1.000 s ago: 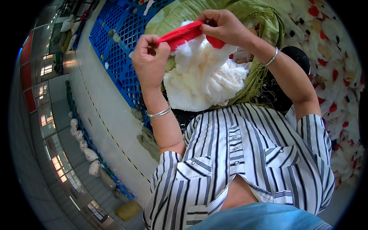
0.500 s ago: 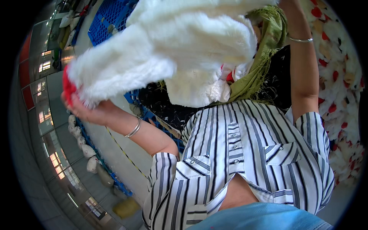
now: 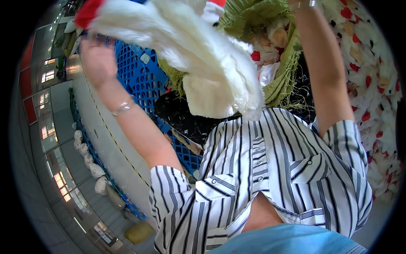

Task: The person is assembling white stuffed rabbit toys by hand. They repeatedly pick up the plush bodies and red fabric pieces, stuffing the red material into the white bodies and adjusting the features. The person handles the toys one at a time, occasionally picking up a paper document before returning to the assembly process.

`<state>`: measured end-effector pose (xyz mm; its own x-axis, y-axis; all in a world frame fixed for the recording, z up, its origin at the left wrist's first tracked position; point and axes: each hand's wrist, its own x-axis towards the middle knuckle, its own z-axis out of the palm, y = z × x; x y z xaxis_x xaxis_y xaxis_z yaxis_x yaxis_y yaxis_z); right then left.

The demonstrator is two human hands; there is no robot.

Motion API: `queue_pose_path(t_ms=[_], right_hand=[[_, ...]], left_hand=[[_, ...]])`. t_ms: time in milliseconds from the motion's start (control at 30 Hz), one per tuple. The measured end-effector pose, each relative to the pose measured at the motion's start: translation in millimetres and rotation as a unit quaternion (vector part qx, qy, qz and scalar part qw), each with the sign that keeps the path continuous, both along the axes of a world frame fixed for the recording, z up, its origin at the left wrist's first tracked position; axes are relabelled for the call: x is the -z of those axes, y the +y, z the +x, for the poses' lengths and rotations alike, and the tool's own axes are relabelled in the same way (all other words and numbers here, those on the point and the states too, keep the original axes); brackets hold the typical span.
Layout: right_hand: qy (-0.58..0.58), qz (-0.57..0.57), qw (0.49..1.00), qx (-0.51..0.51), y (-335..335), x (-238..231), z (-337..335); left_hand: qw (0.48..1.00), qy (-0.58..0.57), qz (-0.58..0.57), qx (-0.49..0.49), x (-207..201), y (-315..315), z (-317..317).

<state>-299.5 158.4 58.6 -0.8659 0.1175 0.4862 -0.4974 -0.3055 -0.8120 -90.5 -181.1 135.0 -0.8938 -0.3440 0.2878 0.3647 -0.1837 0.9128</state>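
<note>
A long white plush piece (image 3: pixel 203 55), unstuffed and furry, stretches from the upper left down to the middle in front of me. Its far left end is red cloth (image 3: pixel 87 13). My left hand (image 3: pixel 98 59) is just below that red end, smeared by motion, so I cannot tell whether its fingers grip it. My right arm reaches up past the top edge, and the hand is cut off there. Behind the plush piece, an open green woven sack (image 3: pixel 277 91) with frayed edges holds white, red and tan plush pieces (image 3: pixel 277 38).
A black sheet (image 3: pixel 182 116) with white fluff lies before me, over blue plastic pallets (image 3: pixel 137 70). A large heap of white, tan and red plush pieces (image 3: pixel 372 84) fills the right side. Several white bundles (image 3: pixel 96 170) line the left, beyond a yellow-black floor line (image 3: pixel 114 142).
The plush piece's red end has swung up and away to the upper left, and my left hand has risen with it. More of the green sack and its contents shows. My right arm has moved farther up.
</note>
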Motion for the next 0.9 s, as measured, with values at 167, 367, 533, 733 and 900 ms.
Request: queue_pose_path(t_ms=[167,367,533,733,900], right_hand=[[-0.250,0.369,0.870,-0.211,0,137,109],[-0.334,0.283,0.840,-0.321,1,189,228],[-0.244,0.398,0.799,-0.379,15,172,231],[-0.151,0.457,0.786,-0.387,20,166,240],[-0.319,0.282,0.851,-0.307,30,186,232]], left_hand=[[0.956,-0.262,0.045,0.122,183,20,58],[0.898,-0.359,0.204,0.152,234,82,105],[0.875,-0.455,0.079,0.144,276,130,107],[0.945,-0.324,-0.025,0.050,256,166,112],[0.943,-0.332,-0.006,-0.019,229,143,123]])
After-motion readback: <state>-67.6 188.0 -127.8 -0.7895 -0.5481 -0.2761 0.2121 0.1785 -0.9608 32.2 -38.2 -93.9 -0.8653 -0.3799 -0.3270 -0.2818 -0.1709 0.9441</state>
